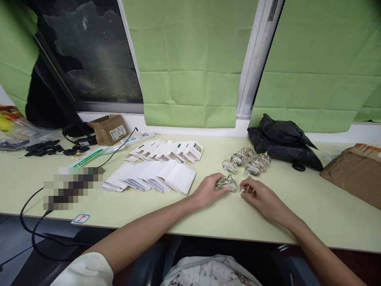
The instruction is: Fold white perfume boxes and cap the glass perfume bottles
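Observation:
My left hand [208,190] is closed around a small clear glass bottle [228,183] that rests on the pale green table [297,214]. My right hand [258,194] sits just to the right of it, fingers pinched on a small clear piece I cannot make out. Behind the hands stand several more glass bottles [248,161] in two short rows. To the left lie a fanned row of flat white boxes [154,176] and, farther back, a row of small printed cartons [169,151].
A black plastic bag [282,141] lies at the back right, a brown cardboard box [354,172] at the far right. At the back left are a small carton [108,129], a power strip [133,140], black cables [32,222] and black parts [44,147].

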